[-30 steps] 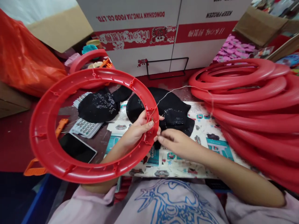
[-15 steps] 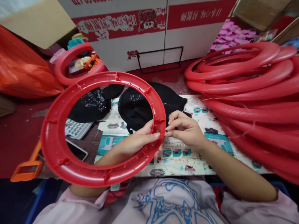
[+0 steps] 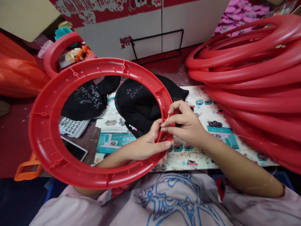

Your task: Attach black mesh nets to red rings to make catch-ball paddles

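Note:
A red plastic ring (image 3: 42,135), hollow side up with ribs and small posts inside, is held tilted above the table. My left hand (image 3: 152,142) reaches through the ring's opening and grips its right side, thumb on the inner face. At that same side my right hand (image 3: 182,124) pinches a thin, small brassy piece (image 3: 167,116) between thumb and fingers, too small to name. Its fingertips are at the ring's channel. Behind the ring lie two black cloth items with shiny dots, one on the left (image 3: 84,100) and one in the middle (image 3: 138,103).
Many red rings (image 3: 254,97) are piled at the right. A calculator (image 3: 74,126), a phone (image 3: 74,149) and an orange plastic handle (image 3: 27,170) lie at the left. A black wire frame (image 3: 157,36) stands by white cartons (image 3: 138,25). Printed cardboard (image 3: 199,157) covers the table.
My right hand has moved from beside the ring's edge onto its channel. The ring has turned slightly, and my left thumb has shifted lower. The view has tipped down.

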Demonstrator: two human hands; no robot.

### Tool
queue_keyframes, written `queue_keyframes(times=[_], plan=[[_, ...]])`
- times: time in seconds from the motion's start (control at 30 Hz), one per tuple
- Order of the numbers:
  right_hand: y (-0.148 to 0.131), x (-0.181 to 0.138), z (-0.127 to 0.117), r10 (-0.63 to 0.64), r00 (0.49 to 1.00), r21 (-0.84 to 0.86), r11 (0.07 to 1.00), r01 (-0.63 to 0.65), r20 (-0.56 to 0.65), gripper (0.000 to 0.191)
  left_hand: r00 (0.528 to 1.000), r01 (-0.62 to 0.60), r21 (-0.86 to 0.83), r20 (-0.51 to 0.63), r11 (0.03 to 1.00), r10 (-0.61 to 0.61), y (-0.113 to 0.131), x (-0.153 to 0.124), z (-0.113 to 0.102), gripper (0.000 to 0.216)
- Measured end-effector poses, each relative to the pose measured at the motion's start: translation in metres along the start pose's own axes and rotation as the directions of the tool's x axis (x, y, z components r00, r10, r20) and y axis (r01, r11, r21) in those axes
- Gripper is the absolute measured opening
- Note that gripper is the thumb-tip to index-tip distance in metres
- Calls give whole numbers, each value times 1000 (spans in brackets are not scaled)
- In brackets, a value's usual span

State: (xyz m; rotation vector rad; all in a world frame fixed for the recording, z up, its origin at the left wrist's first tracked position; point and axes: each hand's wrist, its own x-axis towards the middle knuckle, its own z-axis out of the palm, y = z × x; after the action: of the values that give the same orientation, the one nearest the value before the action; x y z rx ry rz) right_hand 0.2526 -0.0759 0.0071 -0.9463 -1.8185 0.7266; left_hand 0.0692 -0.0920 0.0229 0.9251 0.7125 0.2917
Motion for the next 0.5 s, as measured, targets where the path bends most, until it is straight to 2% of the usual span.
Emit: queue_keyframes(times=[0.17,0.33,0.5], plan=[[1,0,2,30,999,52,998,-32,32,4,999,-51,-58,-6,997,51,-4,5,1,50],[3,1,0,-9,995,42,999,4,98,7,996,-47,-48,-81,998,43,-7,7,4,44],[2,1,-3,-69,989,0,998,70,129,6,977,-140,-86,-175,986,123,-6,7,7,43]])
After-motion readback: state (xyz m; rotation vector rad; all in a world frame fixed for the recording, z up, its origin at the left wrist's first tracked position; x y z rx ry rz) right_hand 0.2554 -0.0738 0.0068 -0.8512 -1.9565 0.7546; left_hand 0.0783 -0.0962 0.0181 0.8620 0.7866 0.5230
